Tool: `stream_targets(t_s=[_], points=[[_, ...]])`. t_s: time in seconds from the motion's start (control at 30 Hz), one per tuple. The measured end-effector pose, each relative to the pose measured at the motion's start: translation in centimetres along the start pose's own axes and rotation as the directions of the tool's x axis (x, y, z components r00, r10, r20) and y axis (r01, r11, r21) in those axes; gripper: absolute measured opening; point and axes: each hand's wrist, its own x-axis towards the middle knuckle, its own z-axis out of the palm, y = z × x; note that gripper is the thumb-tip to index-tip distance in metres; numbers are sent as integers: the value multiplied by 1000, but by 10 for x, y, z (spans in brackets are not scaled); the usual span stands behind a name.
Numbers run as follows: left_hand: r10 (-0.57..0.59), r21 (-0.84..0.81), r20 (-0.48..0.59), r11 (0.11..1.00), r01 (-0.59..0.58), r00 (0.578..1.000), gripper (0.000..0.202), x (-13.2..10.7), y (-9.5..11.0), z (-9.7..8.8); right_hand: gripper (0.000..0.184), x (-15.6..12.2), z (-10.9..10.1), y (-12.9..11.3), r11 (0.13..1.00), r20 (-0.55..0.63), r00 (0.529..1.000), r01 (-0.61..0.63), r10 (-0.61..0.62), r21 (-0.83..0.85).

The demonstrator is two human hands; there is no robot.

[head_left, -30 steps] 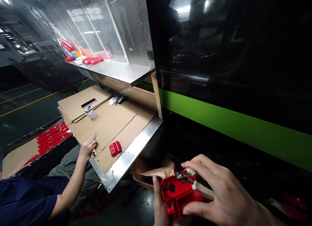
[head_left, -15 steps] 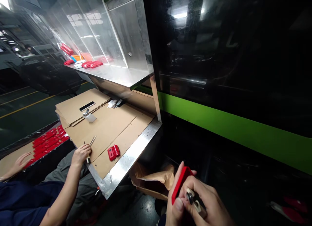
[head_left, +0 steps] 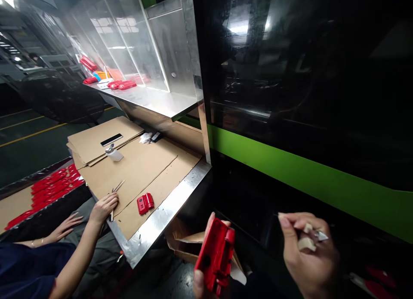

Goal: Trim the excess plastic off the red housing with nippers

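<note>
My left hand (head_left: pixel 200 285) grips a red plastic housing (head_left: pixel 215 255) from below at the bottom centre, tilted on edge. My right hand (head_left: pixel 308 254) is off to the right, apart from the housing, pinching a small trimming knife (head_left: pixel 311 238) with a beige handle and a short metal blade. Both hands hover in front of a dark machine with a green stripe (head_left: pixel 306 170), over an open cardboard box (head_left: pixel 185 241) on the floor.
A co-worker in a blue sleeve (head_left: pixel 26 269) sits at left, one hand (head_left: pixel 103 206) on a metal tool at the edge of the cardboard-covered steel table (head_left: pixel 161 219). A red part (head_left: pixel 145 203), a small bottle (head_left: pixel 112 153), a phone (head_left: pixel 111 140) lie there. A tray of red parts (head_left: pixel 53 185) stands left.
My hands have separated: the right hand with the knife pulled away to the right, the left hand lowered and turned the red housing. The co-worker's other hand moved nearer.
</note>
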Motion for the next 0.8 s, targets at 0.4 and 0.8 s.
stream_targets(t_s=[0.4, 0.8], points=[[-93, -383, 152, 912, 145, 984, 110, -11, -31, 18, 37, -2, -12, 113, 792, 385, 759, -270, 525, -548], [-146, -55, 338, 983, 175, 930, 116, 4, -10, -19, 44, -115, -17, 173, 710, 414, 598, -425, 686, -562]])
